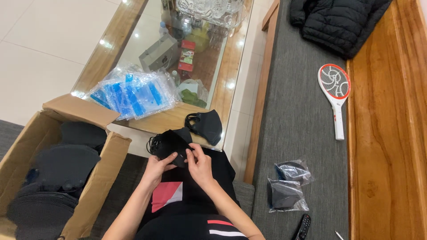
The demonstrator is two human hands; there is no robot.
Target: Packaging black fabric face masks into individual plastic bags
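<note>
While both hands pinch one black mask [171, 144], clutter crowds close.
Left hand [156, 168] and right hand [199, 165] fingers clamp it; another mask [207, 126] lies on the surface [231, 66] ahead, cardboard box [95, 186] left.

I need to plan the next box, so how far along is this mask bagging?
Done: two bagged mask packs lie on the grey bench cushion. In hand: the left hand and right hand hold a stack of black masks over the lap; another black mask waits on the glass table. Left: the cardboard box holds many more masks, and a pile of empty clear bags remains.
</note>
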